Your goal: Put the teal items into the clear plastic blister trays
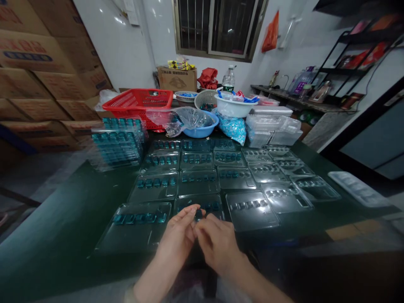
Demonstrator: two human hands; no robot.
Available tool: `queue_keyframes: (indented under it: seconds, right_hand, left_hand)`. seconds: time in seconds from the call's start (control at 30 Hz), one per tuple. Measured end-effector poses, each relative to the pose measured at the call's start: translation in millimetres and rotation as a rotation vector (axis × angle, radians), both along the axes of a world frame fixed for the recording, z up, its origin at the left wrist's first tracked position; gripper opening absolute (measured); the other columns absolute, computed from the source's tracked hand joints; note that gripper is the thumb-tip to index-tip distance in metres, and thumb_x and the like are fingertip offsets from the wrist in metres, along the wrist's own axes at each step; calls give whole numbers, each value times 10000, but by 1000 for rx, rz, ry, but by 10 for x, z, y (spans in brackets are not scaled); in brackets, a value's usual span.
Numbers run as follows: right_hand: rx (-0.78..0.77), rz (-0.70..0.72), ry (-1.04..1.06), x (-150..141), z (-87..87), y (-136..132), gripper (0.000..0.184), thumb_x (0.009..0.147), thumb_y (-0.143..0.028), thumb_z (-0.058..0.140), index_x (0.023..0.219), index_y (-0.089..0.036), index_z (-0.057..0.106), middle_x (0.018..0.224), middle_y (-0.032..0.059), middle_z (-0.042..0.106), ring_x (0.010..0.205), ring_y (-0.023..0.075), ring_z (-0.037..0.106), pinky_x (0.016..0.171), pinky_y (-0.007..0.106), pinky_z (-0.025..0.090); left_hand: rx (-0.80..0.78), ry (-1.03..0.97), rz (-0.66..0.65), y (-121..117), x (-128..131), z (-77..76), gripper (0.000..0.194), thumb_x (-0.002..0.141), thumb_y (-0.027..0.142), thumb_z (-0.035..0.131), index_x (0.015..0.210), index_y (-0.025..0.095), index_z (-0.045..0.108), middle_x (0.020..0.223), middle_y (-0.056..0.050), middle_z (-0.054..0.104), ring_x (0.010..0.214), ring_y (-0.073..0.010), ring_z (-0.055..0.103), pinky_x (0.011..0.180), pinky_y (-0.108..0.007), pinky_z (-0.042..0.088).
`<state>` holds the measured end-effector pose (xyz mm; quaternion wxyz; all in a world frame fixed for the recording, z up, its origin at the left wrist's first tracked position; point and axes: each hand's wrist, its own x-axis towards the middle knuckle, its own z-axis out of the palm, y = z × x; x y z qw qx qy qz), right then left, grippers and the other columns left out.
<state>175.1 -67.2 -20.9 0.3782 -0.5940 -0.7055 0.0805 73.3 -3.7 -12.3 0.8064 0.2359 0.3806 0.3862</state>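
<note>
My left hand (178, 233) and my right hand (216, 240) meet at the near edge of the dark green table (63, 219), fingers curled and pinched together over a clear plastic blister tray (210, 202). A small dark teal piece (198, 213) sits between the fingertips of both hands. The tray under them has a few teal pieces in its pockets. To the left lies a tray (139, 223) with a full row of teal pieces. To the right lies a tray (251, 208) with empty pockets.
Several rows of blister trays cover the table, filled on the left and empty on the right. A stack of filled trays (118, 143) stands at the back left. Behind are a red basket (139, 103), a blue bowl (198, 126), a white bowl (233, 107) and stacked empty trays (271, 124). Cardboard boxes (41, 75) line the left wall.
</note>
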Motion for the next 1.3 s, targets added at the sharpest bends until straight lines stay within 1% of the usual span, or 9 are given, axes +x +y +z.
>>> queue_keyframes:
  seconds: [0.13, 0.2, 0.33, 0.5, 0.67, 0.83, 1.0, 1.17, 1.3]
  right_hand:
    - [-71, 93, 34, 41, 88, -50, 181, 816, -145, 370, 763, -188, 538, 670, 11, 527, 589, 109, 488, 533, 218, 330]
    - [-89, 151, 135, 77, 131, -76, 173, 816, -156, 384, 805, -193, 553, 675, 8, 538, 590, 107, 492, 542, 216, 344]
    - [-80, 28, 381, 163, 145, -55, 135, 796, -196, 450, 878, -193, 558, 658, -7, 548, 570, 104, 487, 565, 216, 374]
    - [-220, -16, 316, 232, 65, 25, 270, 707, -181, 570, 968, -253, 574, 570, -58, 461, 523, 92, 428, 535, 212, 342]
    - [-213, -48, 358, 192, 40, -13, 183, 689, -147, 568, 852, -223, 601, 551, -63, 415, 516, 84, 401, 521, 207, 316]
    - [-180, -129, 660, 189, 42, -48, 88, 721, -191, 550, 804, -185, 578, 562, -54, 471, 536, 85, 433, 529, 199, 339]
    - [-187, -217, 883, 222, -35, -29, 124, 725, -262, 571, 820, -183, 569, 634, -41, 504, 579, 88, 451, 562, 203, 360]
    - [-110, -287, 854, 158, -72, -55, 109, 720, -234, 575, 813, -179, 556, 635, -37, 509, 602, 98, 466, 583, 210, 368]
    - [-70, -263, 788, 137, -81, -95, 123, 714, -207, 575, 830, -180, 541, 612, -46, 483, 589, 97, 458, 593, 215, 368]
  left_hand:
    - [-21, -4, 7, 16, -12, 10, 165, 675, 96, 596, 838, 121, 611, 770, -82, 666, 690, -136, 609, 644, -218, 482]
    - [-6, 21, -13, 15, -23, 23, 173, 682, 110, 593, 855, 115, 609, 769, -89, 665, 635, -130, 604, 608, -228, 484]
    - [80, 52, -117, -14, -32, 30, 166, 692, 181, 597, 837, 102, 615, 667, -60, 642, 471, -95, 545, 407, -186, 407]
    - [256, 170, -164, -62, -38, -40, 199, 709, 256, 577, 841, 111, 612, 675, -45, 638, 383, -63, 474, 371, -193, 375]
    - [423, 327, -148, -87, -35, -88, 236, 712, 296, 566, 879, 131, 591, 570, -9, 618, 350, -77, 488, 363, -192, 366]
    - [297, 232, -156, -81, -2, -5, 195, 701, 289, 573, 806, 126, 562, 609, -14, 586, 457, -129, 552, 335, -205, 392]
    - [186, 133, -268, -110, 7, -25, 173, 721, 308, 554, 768, 142, 548, 604, 2, 535, 453, -97, 513, 299, -163, 303]
    - [203, 201, -351, -174, 7, -52, 229, 728, 361, 535, 676, 138, 530, 584, -3, 523, 415, -69, 460, 300, -156, 223]
    - [236, 268, -349, -196, -14, -48, 206, 711, 334, 568, 663, 140, 520, 554, 22, 496, 402, -34, 400, 336, -153, 193]
